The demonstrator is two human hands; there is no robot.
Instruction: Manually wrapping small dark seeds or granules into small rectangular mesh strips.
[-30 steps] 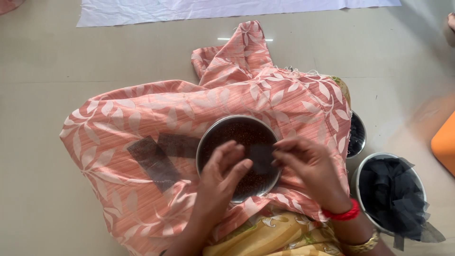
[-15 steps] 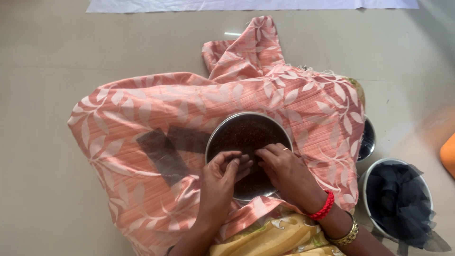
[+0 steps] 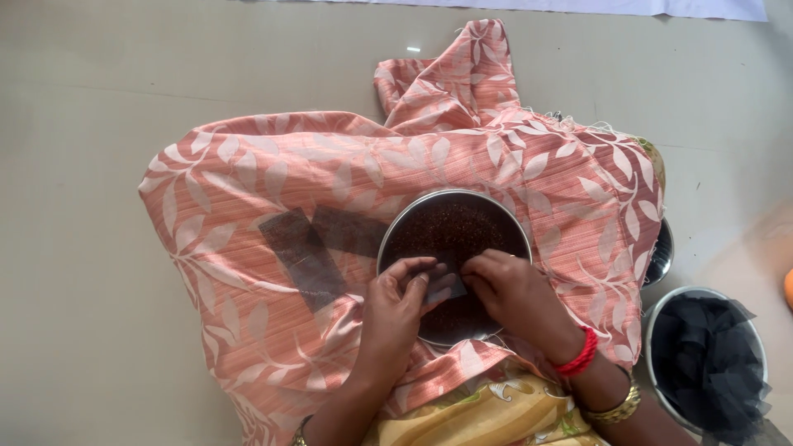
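Note:
A round steel plate [image 3: 396,223] full of small dark seeds rests on a pink leaf-patterned cloth [image 3: 248,198] spread over my lap. My left hand [image 3: 401,301] and my right hand [image 3: 516,297] meet over the plate's near half. Between their fingertips they pinch a small sheer dark square of net [image 3: 442,281]. Two more dark net pieces [image 3: 310,248] lie flat on the cloth to the left of the plate.
A steel bowl [image 3: 661,326] stuffed with black net fabric stands at the lower right, and another steel vessel [image 3: 661,252] peeks out from under the cloth's right edge. A white sheet [image 3: 661,7] lies along the top edge of the beige floor.
Both hands have drawn together over the plate's near half and now pinch a small net square between them. The view has shifted, putting the plate further right.

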